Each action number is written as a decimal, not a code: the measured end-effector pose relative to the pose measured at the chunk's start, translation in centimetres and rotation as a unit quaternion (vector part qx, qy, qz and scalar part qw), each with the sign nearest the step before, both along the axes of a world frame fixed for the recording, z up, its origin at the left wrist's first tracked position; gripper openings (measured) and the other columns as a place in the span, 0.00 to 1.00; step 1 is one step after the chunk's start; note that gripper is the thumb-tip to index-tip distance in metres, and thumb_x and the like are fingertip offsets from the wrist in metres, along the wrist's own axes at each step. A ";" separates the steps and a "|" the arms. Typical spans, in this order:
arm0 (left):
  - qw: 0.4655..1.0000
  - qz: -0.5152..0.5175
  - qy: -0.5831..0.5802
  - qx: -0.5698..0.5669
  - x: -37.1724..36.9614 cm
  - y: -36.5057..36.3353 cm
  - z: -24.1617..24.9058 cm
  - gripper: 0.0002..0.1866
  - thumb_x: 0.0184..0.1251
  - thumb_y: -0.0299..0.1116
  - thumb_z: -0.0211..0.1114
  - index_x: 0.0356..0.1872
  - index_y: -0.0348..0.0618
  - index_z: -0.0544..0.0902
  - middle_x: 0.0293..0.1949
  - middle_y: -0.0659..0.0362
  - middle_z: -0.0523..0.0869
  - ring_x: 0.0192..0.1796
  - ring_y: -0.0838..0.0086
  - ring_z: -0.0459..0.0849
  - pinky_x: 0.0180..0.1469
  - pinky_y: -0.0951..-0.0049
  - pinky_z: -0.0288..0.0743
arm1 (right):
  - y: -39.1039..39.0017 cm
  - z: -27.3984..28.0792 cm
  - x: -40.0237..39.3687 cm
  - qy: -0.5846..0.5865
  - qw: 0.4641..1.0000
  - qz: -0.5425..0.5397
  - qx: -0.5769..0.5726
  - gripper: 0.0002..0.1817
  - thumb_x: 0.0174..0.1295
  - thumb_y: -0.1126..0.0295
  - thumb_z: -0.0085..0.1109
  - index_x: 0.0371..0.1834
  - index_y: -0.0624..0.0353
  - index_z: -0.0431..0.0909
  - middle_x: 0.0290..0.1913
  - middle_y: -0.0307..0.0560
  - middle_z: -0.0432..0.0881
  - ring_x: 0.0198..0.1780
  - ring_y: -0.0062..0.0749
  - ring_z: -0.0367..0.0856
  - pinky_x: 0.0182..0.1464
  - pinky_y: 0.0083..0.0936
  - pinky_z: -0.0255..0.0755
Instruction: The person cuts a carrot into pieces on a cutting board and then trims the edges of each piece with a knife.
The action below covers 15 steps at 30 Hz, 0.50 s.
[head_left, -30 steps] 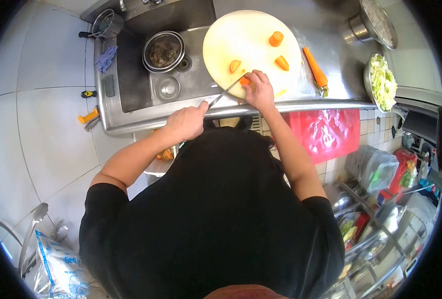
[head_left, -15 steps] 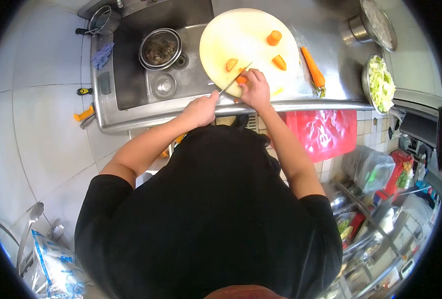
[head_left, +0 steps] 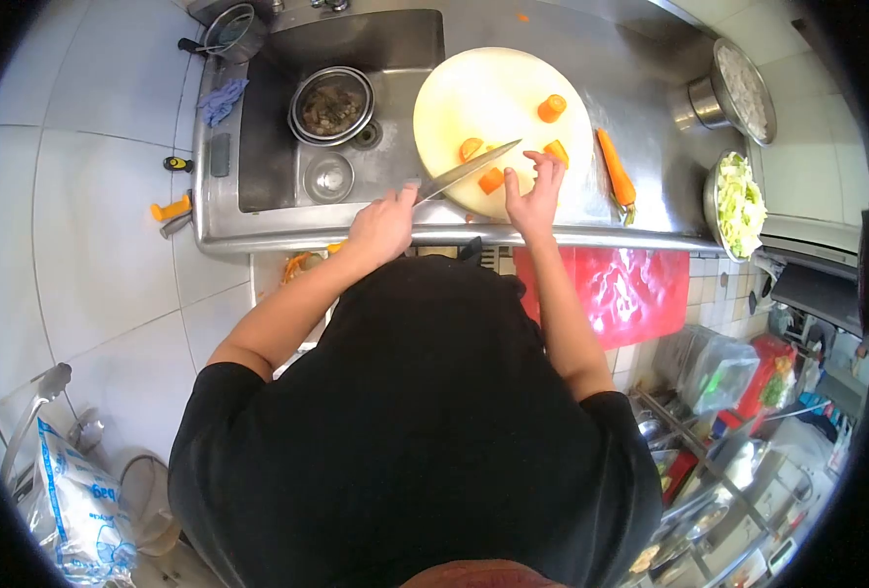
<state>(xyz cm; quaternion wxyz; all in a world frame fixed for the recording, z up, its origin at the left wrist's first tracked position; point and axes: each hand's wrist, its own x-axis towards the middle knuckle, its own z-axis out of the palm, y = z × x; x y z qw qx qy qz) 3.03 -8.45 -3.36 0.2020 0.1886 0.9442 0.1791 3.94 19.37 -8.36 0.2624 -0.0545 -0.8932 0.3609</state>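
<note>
My left hand (head_left: pixel 382 225) grips a kitchen knife (head_left: pixel 473 171), its blade slanting up to the right, low over the round cutting board (head_left: pixel 444 93). Fingers apart and holding nothing, my right hand (head_left: pixel 535 199) is over the board's near right edge. Its fingertips come close to a carrot chunk (head_left: pixel 557 152). Beside the blade lies a cut carrot piece (head_left: pixel 491 180), with another piece (head_left: pixel 471 149) just beyond the knife. Farther back on the board stands a carrot stub (head_left: pixel 552 108). A whole carrot (head_left: pixel 615 169) rests on the steel counter right of the board.
Left of the board, the sink (head_left: pixel 263 137) holds a bowl of dark food pieces (head_left: pixel 331 110) and a small round metal dish (head_left: pixel 328 177). A bowl of chopped greens (head_left: pixel 740 206) sits at the counter's right end, near a metal pot (head_left: pixel 706 103). A red sheet (head_left: pixel 620 294) lies below the counter edge.
My right hand has let go of the carrot piece and moved right with its fingers spread. The knife has come off that piece, and its blade now shows broadside.
</note>
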 end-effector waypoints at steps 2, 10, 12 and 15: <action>1.000 0.013 0.015 0.010 0.3 -0.9 0.5 0.18 0.75 0.31 0.59 0.63 0.45 0.71 0.53 0.37 0.84 0.51 0.38 0.88 0.52 0.42 0.83 | 0.6 0.8 -0.5 -0.046 0.999 -0.009 0.006 0.21 0.62 0.68 0.72 0.57 0.59 0.80 0.55 0.58 0.75 0.61 0.56 0.74 0.67 0.46 0.70; 0.993 0.086 0.020 0.074 -2.5 -1.9 0.3 0.19 0.78 0.35 0.60 0.65 0.46 0.70 0.56 0.39 0.86 0.56 0.40 0.86 0.57 0.43 0.80 | 0.7 -0.2 -5.8 -0.260 0.962 0.052 0.055 0.30 0.57 0.62 0.78 0.64 0.58 0.83 0.56 0.57 0.85 0.65 0.51 0.80 0.68 0.42 0.75; 0.991 0.085 0.047 0.095 -3.8 -1.7 0.1 0.17 0.78 0.36 0.60 0.62 0.46 0.71 0.51 0.38 0.87 0.53 0.39 0.87 0.54 0.41 0.81 | -0.7 0.9 -6.6 -0.322 0.935 0.076 0.127 0.30 0.58 0.61 0.78 0.65 0.56 0.84 0.57 0.55 0.85 0.63 0.51 0.81 0.69 0.43 0.75; 0.994 0.093 -0.008 0.053 -5.2 -1.0 1.3 0.16 0.80 0.37 0.57 0.62 0.46 0.71 0.51 0.37 0.88 0.54 0.38 0.87 0.57 0.41 0.79 | -0.4 0.8 -8.4 -0.381 0.909 0.078 0.149 0.24 0.61 0.63 0.75 0.61 0.53 0.87 0.57 0.53 0.86 0.60 0.49 0.85 0.66 0.42 0.78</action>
